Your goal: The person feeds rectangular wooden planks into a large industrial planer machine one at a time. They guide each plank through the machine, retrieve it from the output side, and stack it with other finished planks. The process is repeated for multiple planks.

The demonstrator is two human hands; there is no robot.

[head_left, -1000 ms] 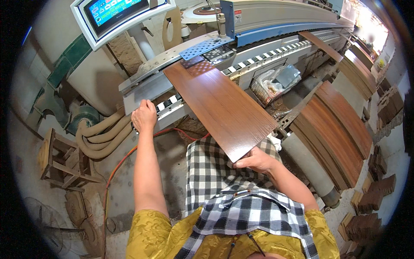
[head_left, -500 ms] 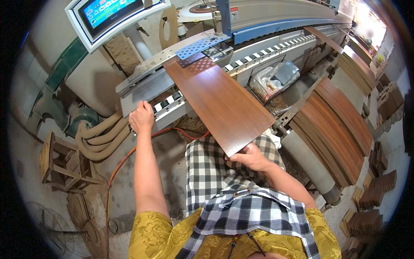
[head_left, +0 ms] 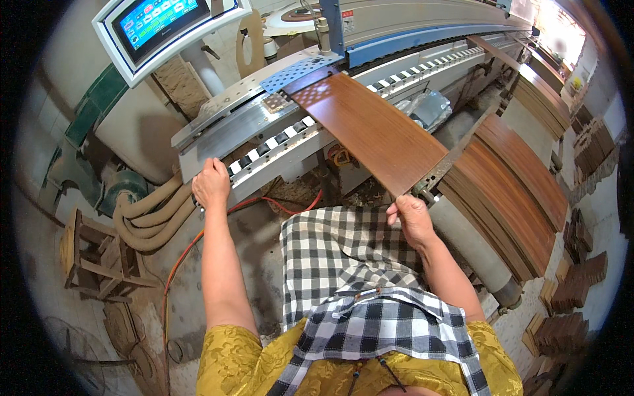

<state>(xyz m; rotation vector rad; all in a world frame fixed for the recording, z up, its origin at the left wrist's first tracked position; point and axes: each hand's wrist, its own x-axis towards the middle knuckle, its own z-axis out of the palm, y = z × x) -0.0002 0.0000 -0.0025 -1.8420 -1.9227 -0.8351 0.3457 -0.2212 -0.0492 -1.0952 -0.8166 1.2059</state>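
Observation:
A brown wood-grain board point(head_left: 380, 135) lies slantwise across the machine's roller feed track point(head_left: 277, 140). Its far end is beside the blue perforated plate point(head_left: 300, 71), and its near end juts out toward me. My right hand point(head_left: 413, 218) is just below the board's near corner with its fingers curled in; whether they still touch the corner is hard to see. At the left end of the machine, my left hand point(head_left: 211, 185) is closed around the end of the flat metal guide point(head_left: 221, 142), its fingertips partly hidden.
Stacked brown boards point(head_left: 502, 198) stand at the right, beside a grey roller point(head_left: 469, 244). A lit control screen point(head_left: 162, 23) hangs at the upper left. Thick dust hoses point(head_left: 148, 221) and a wooden stool point(head_left: 105, 257) are at the left. An orange hose point(head_left: 181, 254) crosses the floor.
The board has moved away from me and to the right along the machine. My right hand has followed to the right, and its grip on the near corner has come off. My left hand stays put.

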